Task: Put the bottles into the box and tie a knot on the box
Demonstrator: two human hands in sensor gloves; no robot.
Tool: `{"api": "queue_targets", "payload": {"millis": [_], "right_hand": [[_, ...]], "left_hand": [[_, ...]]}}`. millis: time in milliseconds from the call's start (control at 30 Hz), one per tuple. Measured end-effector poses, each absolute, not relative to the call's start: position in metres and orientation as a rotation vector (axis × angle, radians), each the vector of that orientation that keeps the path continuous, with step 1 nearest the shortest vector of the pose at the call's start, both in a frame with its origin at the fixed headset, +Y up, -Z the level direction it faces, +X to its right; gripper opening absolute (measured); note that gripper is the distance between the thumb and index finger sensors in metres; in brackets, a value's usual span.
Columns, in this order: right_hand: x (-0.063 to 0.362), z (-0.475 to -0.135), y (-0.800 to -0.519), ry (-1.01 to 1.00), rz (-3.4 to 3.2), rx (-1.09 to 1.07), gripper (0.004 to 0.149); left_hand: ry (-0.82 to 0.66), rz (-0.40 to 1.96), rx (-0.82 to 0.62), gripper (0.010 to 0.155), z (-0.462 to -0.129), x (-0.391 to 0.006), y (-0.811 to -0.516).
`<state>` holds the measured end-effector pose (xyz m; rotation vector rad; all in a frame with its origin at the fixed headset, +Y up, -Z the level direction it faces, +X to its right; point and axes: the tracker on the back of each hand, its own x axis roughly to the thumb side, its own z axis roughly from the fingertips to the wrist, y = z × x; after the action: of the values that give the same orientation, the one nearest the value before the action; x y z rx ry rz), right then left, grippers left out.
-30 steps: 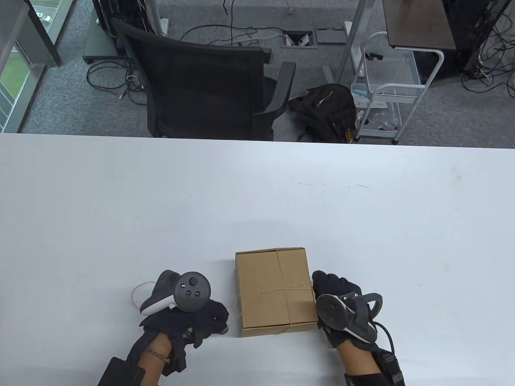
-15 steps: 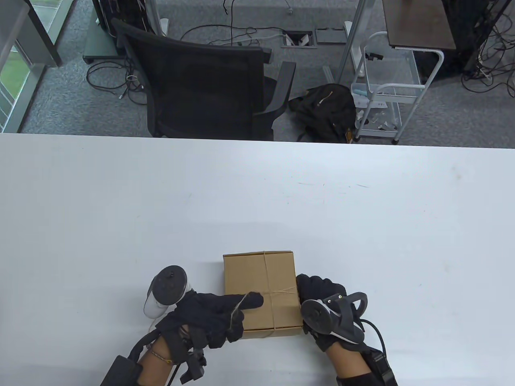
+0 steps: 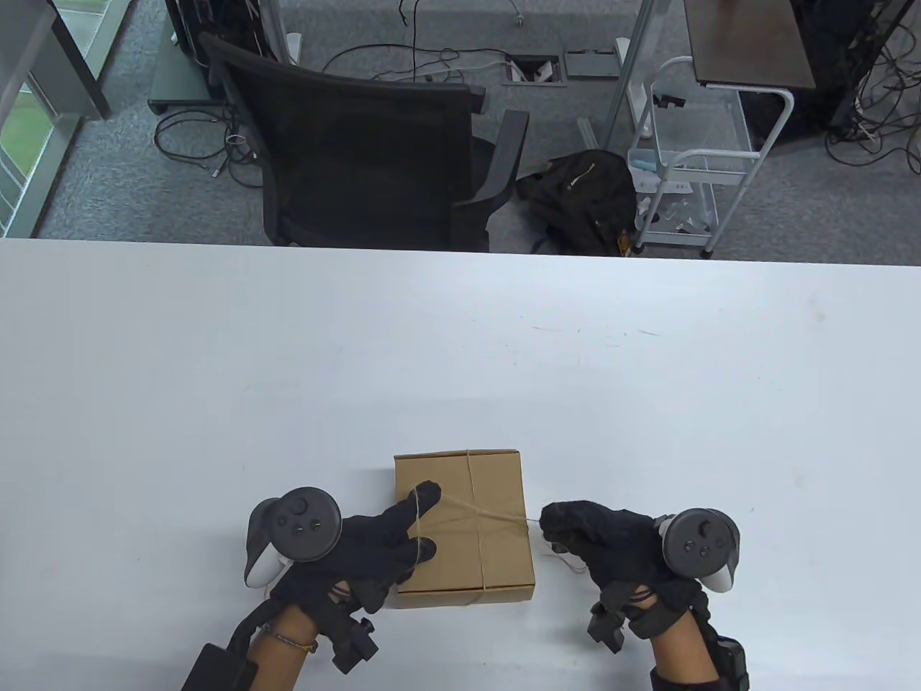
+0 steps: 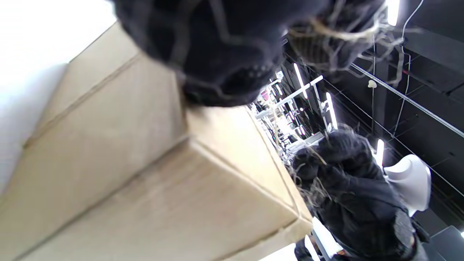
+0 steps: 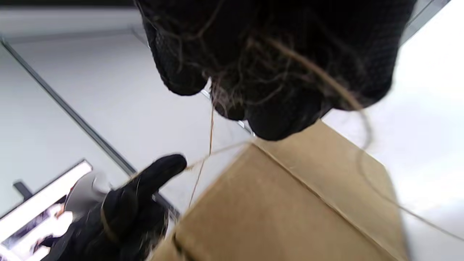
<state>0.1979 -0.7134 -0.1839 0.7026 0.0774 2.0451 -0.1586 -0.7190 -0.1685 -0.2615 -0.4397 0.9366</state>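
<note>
A closed brown cardboard box (image 3: 496, 554) sits near the front edge of the white table (image 3: 460, 345), with thin twine (image 3: 496, 515) crossed over its lid. My left hand (image 3: 403, 525) lies on the lid's left part. Its index finger (image 3: 426, 494) points out with twine looped over it, and its thumb rests on the lid. My right hand (image 3: 557, 525) is just right of the box and pinches a twine end that runs taut to the lid. In the right wrist view the twine (image 5: 210, 134) hangs from my fingers (image 5: 275, 72) above the box (image 5: 290, 210). No bottles show.
A black office chair (image 3: 360, 144) stands beyond the table's far edge, with a dark bag (image 3: 583, 194) and a white wire cart (image 3: 691, 158) on the floor to its right. Cables lie across the carpet.
The box slid a little left. My left hand came from the table onto the lid with twine over its index finger. My right hand left the box's side and drew back right with twine.
</note>
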Motion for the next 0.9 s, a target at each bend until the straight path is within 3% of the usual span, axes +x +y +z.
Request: {"api": "queue_targets", "payload": {"millis": [67,333,433,500,600,767,900], "right_hand": [[0.194,-0.184,-0.713,0.161,2.167,0.734,0.035],[0.154,-0.189,-0.737,0.387,2.813,0.560,0.050],[0.148,-0.197,-0.752,0.312,2.965,0.333,0.049],[0.150,-0.199,-0.756,0.130,2.930,0.096,0.056],[0.153,-0.199,-0.753,-0.103,2.771,-0.031,0.063],[0.154,-0.192,-0.745,-0.360,2.556,0.240,0.081],[0.141,-0.192,-0.742,-0.263,2.288,0.640,0.083]], "left_hand": [[-0.437,0.917,-0.262,0.075,-0.168,-0.158,-0.719],[-0.440,0.839,-0.264,0.075,-0.168,-0.151,-0.719],[-0.450,0.818,-0.259,0.075,-0.169,-0.149,-0.718],[-0.455,0.818,-0.262,0.074,-0.169,-0.148,-0.719],[-0.463,0.821,-0.263,0.074,-0.169,-0.146,-0.719],[-0.466,0.825,-0.281,0.074,-0.171,-0.145,-0.719],[-0.460,0.823,-0.286,0.074,-0.171,-0.145,-0.719]]}}
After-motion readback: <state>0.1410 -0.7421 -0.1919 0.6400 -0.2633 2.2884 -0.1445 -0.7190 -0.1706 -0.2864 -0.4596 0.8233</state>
